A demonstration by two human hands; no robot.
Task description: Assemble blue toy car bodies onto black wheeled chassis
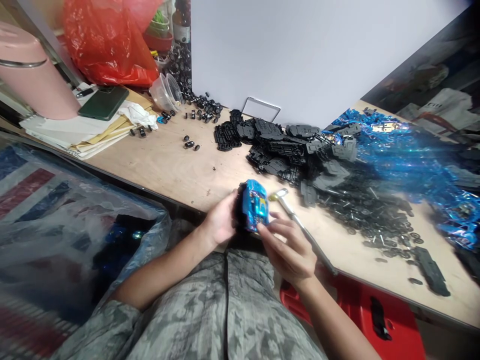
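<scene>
At the table's front edge I hold a toy car with a shiny blue body [255, 202] and a black chassis [240, 207] on its left side. My left hand [222, 220] grips the chassis side, its fingers partly hidden behind the car. My right hand [290, 245] has thumb and fingers closed on the body's lower right corner. Just right of the car lies a hammer [305, 231] with a metal handle. Black chassis parts [277, 145] are heaped behind it, and loose wheels and axles [369, 220] are spread to the right.
Blue car bodies [408, 155] pile up at the far right. A white panel [277, 55] stands behind. On the left are a pink flask [33, 75], a phone [104, 103] on papers, a red bag [108, 45] and a plastic-lined container [150, 225]. Below right is a red stool [393, 320].
</scene>
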